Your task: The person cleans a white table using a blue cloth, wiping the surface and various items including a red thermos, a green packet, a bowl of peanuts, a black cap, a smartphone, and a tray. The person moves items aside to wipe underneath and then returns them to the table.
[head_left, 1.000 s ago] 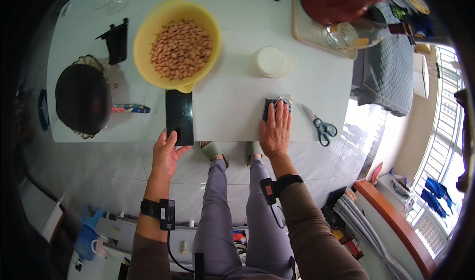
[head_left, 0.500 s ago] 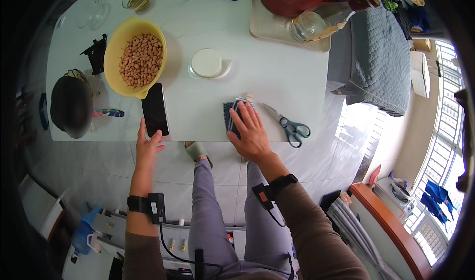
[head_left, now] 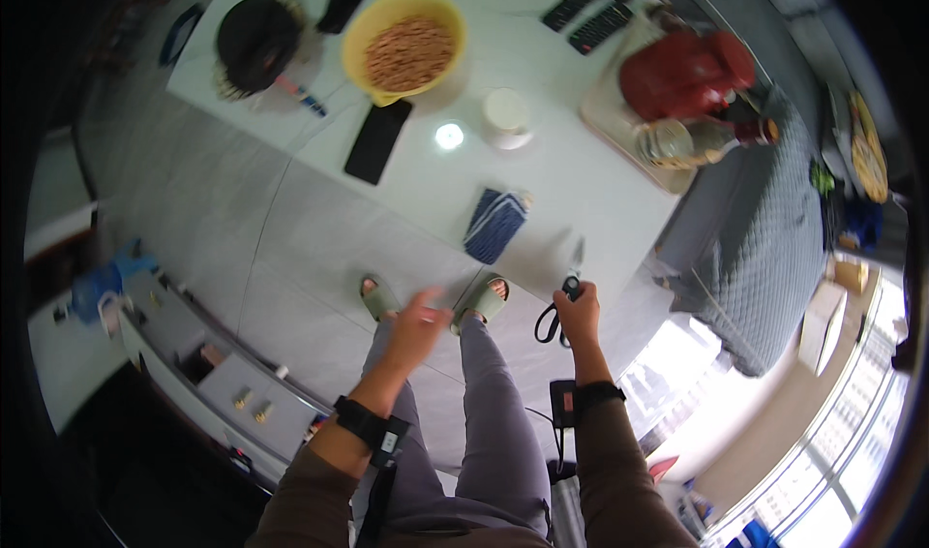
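My right hand (head_left: 581,316) is closed around the dark handles of a pair of scissors (head_left: 577,259) at the table's front edge. Its blades point away from me, over the tabletop. A folded dark blue cloth (head_left: 496,226) with white stripes lies near the edge, left of the scissors; no hand touches it. My left hand (head_left: 418,330) hangs over the floor in front of the table, blurred by motion. Its fingers look apart, and nothing shows in them. A black phone (head_left: 379,141) lies flat farther left on the table.
A yellow bowl (head_left: 453,6) of peanuts stands behind the phone, with a dark pan (head_left: 258,43) to its left. A white round container (head_left: 506,110) sits mid-table. At right, a tray (head_left: 602,112) holds a red vessel (head_left: 668,76) and a glass bottle (head_left: 668,144).
My right hand has left the cloth and taken hold of the scissors. My left hand has come away from the phone, off the table. The view has turned, shifting the table up.
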A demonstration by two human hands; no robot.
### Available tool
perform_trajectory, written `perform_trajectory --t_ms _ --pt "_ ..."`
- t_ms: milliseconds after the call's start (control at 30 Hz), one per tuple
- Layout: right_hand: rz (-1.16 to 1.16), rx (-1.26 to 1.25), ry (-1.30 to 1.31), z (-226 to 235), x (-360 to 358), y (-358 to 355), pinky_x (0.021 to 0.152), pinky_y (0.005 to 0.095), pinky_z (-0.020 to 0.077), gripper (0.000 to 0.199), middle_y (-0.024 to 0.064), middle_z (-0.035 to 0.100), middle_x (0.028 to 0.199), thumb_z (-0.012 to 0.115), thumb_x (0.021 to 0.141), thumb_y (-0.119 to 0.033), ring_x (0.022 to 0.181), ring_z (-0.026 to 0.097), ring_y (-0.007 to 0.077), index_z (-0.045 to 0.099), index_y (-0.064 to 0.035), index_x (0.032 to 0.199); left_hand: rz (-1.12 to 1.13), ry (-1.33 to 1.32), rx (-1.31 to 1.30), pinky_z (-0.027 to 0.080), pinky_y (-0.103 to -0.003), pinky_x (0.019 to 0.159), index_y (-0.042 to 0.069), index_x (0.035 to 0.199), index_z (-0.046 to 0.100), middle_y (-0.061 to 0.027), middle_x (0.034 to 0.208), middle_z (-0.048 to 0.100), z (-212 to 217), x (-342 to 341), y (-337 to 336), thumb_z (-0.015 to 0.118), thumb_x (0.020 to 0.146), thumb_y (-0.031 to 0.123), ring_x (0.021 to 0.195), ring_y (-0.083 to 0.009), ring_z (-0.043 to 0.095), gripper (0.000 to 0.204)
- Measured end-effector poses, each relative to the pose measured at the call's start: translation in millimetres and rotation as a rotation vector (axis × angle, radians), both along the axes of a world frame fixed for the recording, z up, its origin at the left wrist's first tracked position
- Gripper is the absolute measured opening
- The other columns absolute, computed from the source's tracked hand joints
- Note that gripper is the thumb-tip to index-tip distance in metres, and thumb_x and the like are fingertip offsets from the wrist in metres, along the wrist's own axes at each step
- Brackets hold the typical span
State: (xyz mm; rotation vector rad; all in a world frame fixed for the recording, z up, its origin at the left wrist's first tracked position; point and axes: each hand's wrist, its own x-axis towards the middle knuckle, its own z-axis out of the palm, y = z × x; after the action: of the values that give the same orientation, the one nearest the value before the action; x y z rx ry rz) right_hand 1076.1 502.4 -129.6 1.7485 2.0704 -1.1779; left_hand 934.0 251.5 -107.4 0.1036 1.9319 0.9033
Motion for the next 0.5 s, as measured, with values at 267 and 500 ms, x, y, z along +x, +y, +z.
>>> perform_trajectory --t_ms 267,500 --pt "-0.104 -0.49 0.451 76 -25 -104 0.061 0.0245 0.0432 0.029 0.0032 0.053 0.08 0.066 0.082 -0.019 0.07 0.052 0.0108 0.05 -0.0002 0.097 0.441 -0.587 0.46 0.054 -0.027 0.062 0.006 0.112 0.054 -0.0034 0.09 0.059 54 95 -7 0.055 0.093 0.022 0.082 -0.0097 0.06 0.025" --pt "0.068 -0.714 0.505 100 -38 -246 0.062 0.0261 0.0471 0.022 0.0038 0.056 0.083 0.062 0.09 -0.02 0.071 0.056 0.0117 0.049 -0.0028 0.095 0.933 -0.446 0.612 0.055 -0.028 0.069 0.005 0.113 0.056 -0.0049 0.094 0.061 77 130 -153 0.054 0.094 0.017 0.085 -0.0127 0.061 0.023"
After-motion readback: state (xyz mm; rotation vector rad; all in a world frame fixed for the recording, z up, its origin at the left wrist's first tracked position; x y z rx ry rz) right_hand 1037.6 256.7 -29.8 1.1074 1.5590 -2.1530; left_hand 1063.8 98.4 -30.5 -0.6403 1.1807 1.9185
